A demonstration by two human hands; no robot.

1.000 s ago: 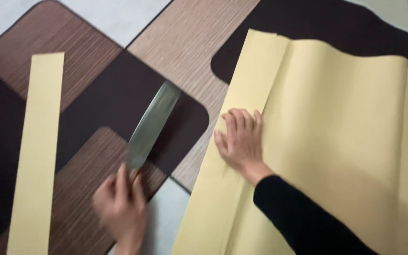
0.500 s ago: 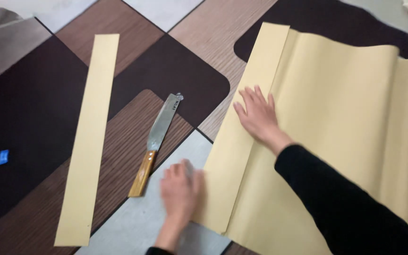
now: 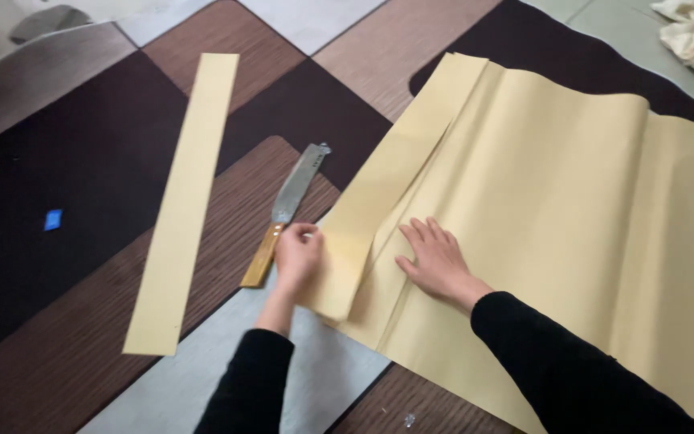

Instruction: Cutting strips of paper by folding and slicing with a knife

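Pale yellow paper sheet (image 3: 540,201), folded edge strip, both hands pressing

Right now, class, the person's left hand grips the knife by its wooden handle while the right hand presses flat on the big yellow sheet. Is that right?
Not quite. In the head view the left hand holds the folded edge of the yellow sheet, not the knife, which lies free on the mat beside it. The right hand does press flat on the sheet.

A long narrow cut strip of yellow paper (image 3: 182,201) lies far left; right of it a wooden-handled steel knife (image 3: 287,210), then the large folded yellow paper sheet (image 3: 556,217), all on the brown patterned mat (image 3: 66,161)
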